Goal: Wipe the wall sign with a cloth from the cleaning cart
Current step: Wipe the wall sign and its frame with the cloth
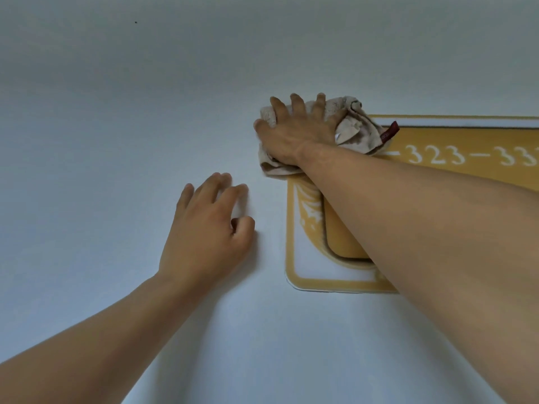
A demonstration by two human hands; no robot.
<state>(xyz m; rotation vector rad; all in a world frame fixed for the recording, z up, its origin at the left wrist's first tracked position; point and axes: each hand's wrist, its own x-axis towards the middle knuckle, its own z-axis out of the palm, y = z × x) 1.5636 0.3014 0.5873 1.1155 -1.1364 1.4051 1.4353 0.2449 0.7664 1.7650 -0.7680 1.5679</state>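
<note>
Head view showed a pale wall (116, 112) filling the frame, with both bare arms reaching up to it. On the left, the left hand (204, 237) was spread against the bare paint just beside the sign, fingers relaxed and slightly bent, holding nothing; it looked like a brace for balance. Further right and higher, the right hand (294, 132) pressed a crumpled beige cloth (355, 129) flat against the wall, fingers splayed over the wad and pushing down rather than pinching it. That cloth sat over the sign's upper left corner, half on the yellow border and half on plain wall, a small red tag sticking out on its right side. Right again lay the sign (306, 275), yellow with a white band and the numbers 323 visible, its right part running out of frame and its middle hidden by the forearm. By my reading the wiping was under way: cloth fetched, corner being rubbed, the lower edge and right stretch likely left to do.
</note>
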